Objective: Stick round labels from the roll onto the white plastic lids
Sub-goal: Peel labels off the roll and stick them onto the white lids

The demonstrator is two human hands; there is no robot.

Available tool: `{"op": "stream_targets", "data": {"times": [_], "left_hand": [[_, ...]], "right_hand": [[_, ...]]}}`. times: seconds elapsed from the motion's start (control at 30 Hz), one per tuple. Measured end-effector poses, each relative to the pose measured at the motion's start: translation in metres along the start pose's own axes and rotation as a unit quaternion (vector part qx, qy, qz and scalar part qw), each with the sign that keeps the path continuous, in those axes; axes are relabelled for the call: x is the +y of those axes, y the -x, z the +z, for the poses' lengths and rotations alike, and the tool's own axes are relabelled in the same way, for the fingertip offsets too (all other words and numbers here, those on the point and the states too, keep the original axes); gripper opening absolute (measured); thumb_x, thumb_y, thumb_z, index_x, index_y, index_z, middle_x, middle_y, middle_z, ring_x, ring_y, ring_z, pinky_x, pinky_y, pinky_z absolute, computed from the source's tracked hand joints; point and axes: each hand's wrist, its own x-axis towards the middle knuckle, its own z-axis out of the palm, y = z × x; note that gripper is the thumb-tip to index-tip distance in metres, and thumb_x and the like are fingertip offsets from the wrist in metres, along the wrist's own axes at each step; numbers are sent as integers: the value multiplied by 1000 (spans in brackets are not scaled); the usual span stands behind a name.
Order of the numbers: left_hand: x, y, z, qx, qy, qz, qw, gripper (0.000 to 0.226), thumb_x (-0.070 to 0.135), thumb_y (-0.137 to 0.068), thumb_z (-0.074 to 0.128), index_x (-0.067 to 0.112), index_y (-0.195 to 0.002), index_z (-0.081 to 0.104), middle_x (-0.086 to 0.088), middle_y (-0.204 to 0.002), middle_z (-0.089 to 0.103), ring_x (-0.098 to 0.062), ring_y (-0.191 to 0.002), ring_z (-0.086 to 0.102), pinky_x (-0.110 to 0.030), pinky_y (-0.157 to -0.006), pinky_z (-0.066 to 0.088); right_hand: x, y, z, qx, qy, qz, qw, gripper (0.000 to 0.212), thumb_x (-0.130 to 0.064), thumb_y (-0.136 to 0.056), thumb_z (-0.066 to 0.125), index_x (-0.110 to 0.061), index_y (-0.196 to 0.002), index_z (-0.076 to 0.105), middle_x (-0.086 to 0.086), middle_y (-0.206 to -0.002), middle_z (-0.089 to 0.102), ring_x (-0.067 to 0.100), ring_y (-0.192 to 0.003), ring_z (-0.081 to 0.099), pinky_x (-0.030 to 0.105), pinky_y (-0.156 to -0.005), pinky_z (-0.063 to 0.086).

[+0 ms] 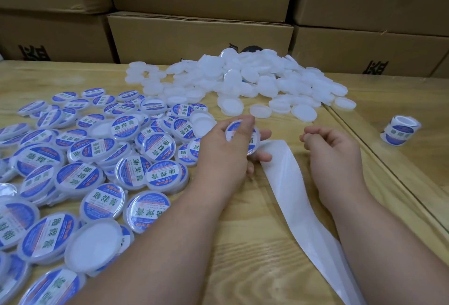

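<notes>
My left hand [226, 149] grips a white lid with a blue round label [251, 140] on it, thumb pressed on top, just above the table. My right hand [332, 146] hovers to the right of it with fingers curled and nothing in them. A white strip of empty label backing [291, 188] runs from under my left hand toward the bottom right. The label roll [400, 130] stands at the right on the table. A heap of plain white lids [243, 81] lies at the back centre.
Several labelled lids [85, 175] are spread over the left half of the wooden table [255, 244]. Stacked cardboard boxes [199, 37] wall off the back. A seam in the tabletop [379, 158] runs diagonally at the right.
</notes>
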Motion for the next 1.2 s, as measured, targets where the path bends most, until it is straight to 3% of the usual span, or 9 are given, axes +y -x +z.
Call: {"op": "stream_targets", "data": {"times": [0.1,0.27,0.4,0.53,0.63,0.73,0.87,1.0,1.2], "left_hand": [[-1,0,-1,28,-13,-3,1000,38,52,-106,35,24,-104,61,-2,-67,75,-16,-32,46,-19,-35,35],[0,-2,-2,133,122,-41,983,38,59,-104,28,34,-104,58,5,-47,48,-12,-37,38,-21,-38,34],[3,-5,-6,153,163,0,975,37,51,-107,31,44,-143,34,7,-68,70,-14,-39,45,-25,-43,43],[4,-5,-8,147,151,38,977,62,39,-107,40,69,-144,1,4,-102,78,-18,-48,59,-29,-53,55],[1,-4,-4,102,95,50,989,67,24,-103,47,64,-145,13,7,-104,78,-17,-67,70,-26,-61,58],[-5,-1,2,12,-31,51,998,51,12,-99,54,51,-132,48,16,-108,76,0,-94,69,-10,-75,50],[-9,7,7,-92,-154,37,983,38,18,-97,58,44,-123,67,34,-119,66,11,-86,57,-2,-80,42],[-4,9,7,-77,-139,25,987,32,15,-98,58,37,-114,73,34,-112,68,14,-95,60,0,-76,41],[-1,10,8,-44,-119,27,992,27,9,-98,59,32,-96,73,29,-95,71,17,-87,60,1,-70,39]], "right_hand": [[2,-5,1,-10,29,14,999,14,-17,-87,64,-27,-93,72,-14,-65,61,-5,-44,49,7,-41,40],[5,-14,4,-29,111,-3,993,12,-23,-88,62,-28,-96,70,-13,-77,64,-6,-49,53,24,-54,42],[5,-26,5,-10,150,-22,988,17,-24,-88,58,-28,-101,69,-12,-78,62,6,-61,53,27,-58,39],[4,-42,13,8,225,-51,973,24,-22,-89,54,-25,-110,66,-5,-93,67,13,-74,61,28,-60,42],[9,-57,19,13,302,-76,950,38,-24,-90,52,-24,-126,62,2,-135,55,26,-123,53,39,-95,47],[10,-67,22,-5,382,-80,921,53,-26,-90,52,-23,-143,52,3,-153,41,29,-142,30,47,-110,33],[9,-76,29,-51,499,-56,863,67,-37,-89,49,-29,-154,34,4,-164,24,32,-146,23,49,-114,24],[8,-81,34,-77,559,-27,825,65,-47,-92,40,-33,-155,31,4,-166,18,31,-145,24,47,-112,22],[14,-77,26,-28,492,-78,867,31,-46,-87,55,-24,-108,64,-3,-128,58,28,-124,45,42,-99,32]]}}
